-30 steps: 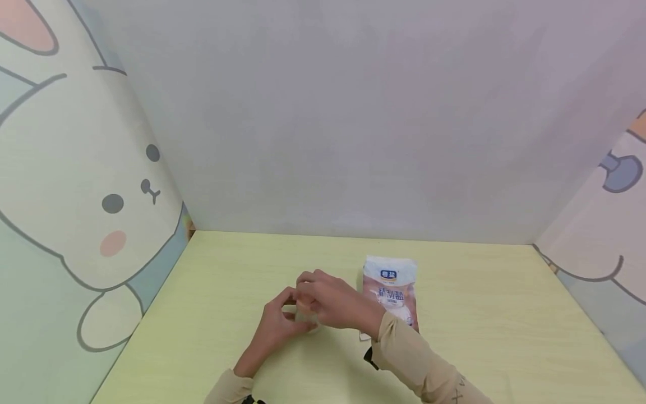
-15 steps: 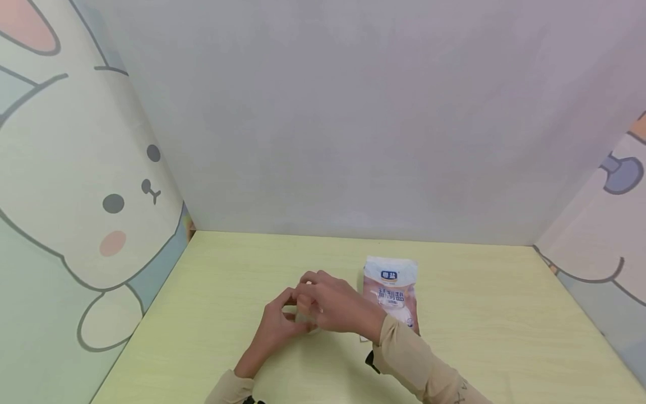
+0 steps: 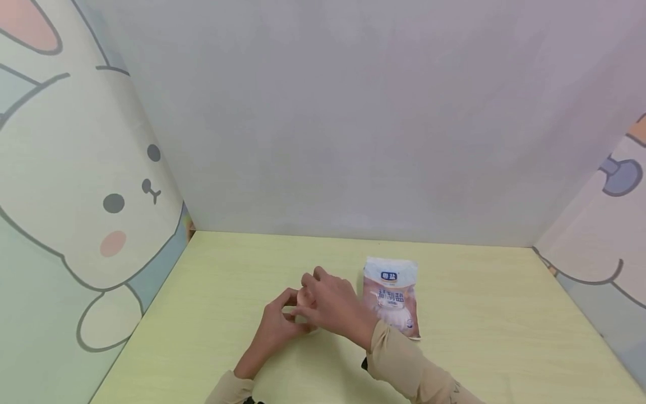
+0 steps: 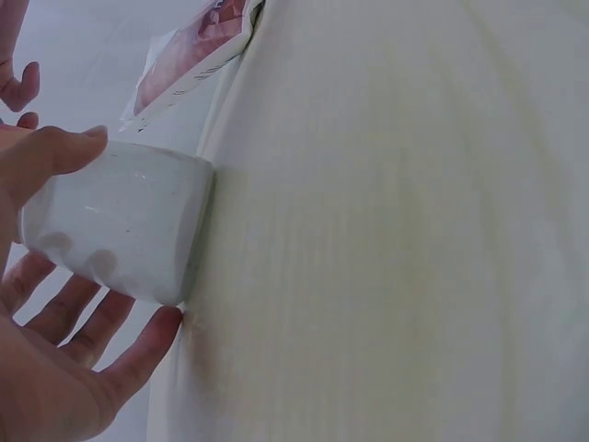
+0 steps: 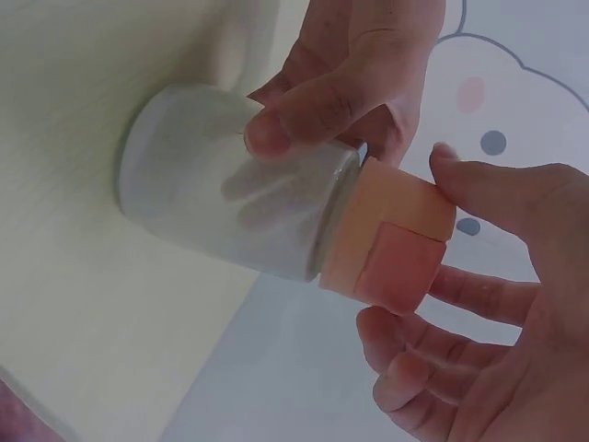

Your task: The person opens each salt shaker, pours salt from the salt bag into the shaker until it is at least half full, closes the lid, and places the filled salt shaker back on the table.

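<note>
Left grip (image 3: 277, 322): curled around jar (image 5: 207, 175), with thumb on one side and fingers on the opposite side, partly visible through the translucent wall. Right grip (image 3: 335, 306): thumb and bent fingers curled around lid (image 5: 400, 193), to the right of left grip. At lid edges: right thumb on one side, fingertips on the other, near darker panel (image 5: 400, 272). Jar: between both grips, upright, base down on bench (image 3: 479, 303). Lid: on jar mouth, within right grip. Bag (image 3: 386, 306): on bench, just to the right of right grip, apart from jar. Rabbit drawing (image 3: 75, 179): on wall, well to the left of left grip.
</note>
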The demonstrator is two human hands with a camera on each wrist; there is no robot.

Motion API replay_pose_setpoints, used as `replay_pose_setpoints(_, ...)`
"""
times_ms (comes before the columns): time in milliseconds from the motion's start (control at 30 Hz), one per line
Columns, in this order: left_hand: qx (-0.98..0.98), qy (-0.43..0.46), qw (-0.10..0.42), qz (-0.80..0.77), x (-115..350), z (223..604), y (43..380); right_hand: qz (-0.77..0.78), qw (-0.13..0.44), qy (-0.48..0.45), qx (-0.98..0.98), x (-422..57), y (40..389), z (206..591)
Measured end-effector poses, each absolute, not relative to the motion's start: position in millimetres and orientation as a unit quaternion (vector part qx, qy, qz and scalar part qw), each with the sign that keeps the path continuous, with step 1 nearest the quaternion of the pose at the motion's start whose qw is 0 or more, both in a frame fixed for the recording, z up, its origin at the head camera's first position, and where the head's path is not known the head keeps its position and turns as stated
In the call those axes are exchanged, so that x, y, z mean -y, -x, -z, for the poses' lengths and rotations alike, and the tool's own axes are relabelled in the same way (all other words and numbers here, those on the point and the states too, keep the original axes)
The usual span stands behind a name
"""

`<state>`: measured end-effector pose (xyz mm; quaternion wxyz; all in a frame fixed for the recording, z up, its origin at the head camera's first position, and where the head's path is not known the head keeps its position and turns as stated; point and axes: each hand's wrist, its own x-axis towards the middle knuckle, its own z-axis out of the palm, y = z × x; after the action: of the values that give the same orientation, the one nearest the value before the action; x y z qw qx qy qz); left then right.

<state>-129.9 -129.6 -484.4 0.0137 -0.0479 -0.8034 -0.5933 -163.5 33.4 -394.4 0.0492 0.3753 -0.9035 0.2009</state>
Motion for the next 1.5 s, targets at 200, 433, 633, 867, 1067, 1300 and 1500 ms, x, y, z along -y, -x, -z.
replay_pose_setpoints(200, 0.812, 0.039, 0.02, 0.581, 129, 480, 130, -0.191, 0.047, -0.416, 0.888, -31, 166, 392)
replay_pose_setpoints(433, 0.808, 0.04, 0.023, 0.587, 128, 479, 129, -0.191, -0.015, -0.462, 0.866, -36, 171, 387)
replay_pose_setpoints(633, 0.804, 0.054, 0.03, 0.591, 124, 459, 122, -0.182, -0.044, -0.475, 0.86, -40, 174, 387)
replay_pose_setpoints(867, 0.802, 0.044, 0.017, 0.595, 123, 447, 118, -0.18, -0.042, -0.481, 0.857, -42, 174, 387)
replay_pose_setpoints(1067, 0.801, 0.04, 0.014, 0.597, 124, 450, 119, -0.186, -0.039, -0.487, 0.852, -45, 173, 381)
replay_pose_setpoints(1300, 0.794, 0.035, 0.005, 0.607, 124, 448, 118, -0.199, -0.031, -0.492, 0.847, -51, 171, 376)
replay_pose_setpoints(1500, 0.794, 0.035, 0.0, 0.607, 124, 447, 118, -0.222, -0.013, -0.494, 0.841, -56, 169, 374)
